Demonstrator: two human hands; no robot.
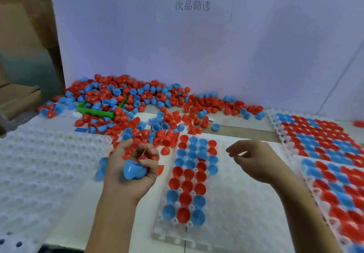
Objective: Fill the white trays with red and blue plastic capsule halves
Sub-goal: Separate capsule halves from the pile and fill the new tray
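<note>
A heap of red and blue capsule halves (pixel 126 99) lies along the back of the table. My left hand (pixel 132 166) is palm up and cups several halves, a blue capsule half (pixel 134 171) at the front and red ones behind. My right hand (pixel 254 158) hovers over the middle white tray (pixel 236 203), fingers loosely bent, holding nothing that I can see. That tray has its left columns filled with red and blue halves (pixel 189 180); the right part is bare.
A bare white tray (pixel 39 174) lies at the left. Two filled trays (pixel 325 144) sit at the right. A green bin (pixel 98 111) is half buried in the heap. Cardboard boxes (pixel 23 46) stand at the far left, a white wall behind.
</note>
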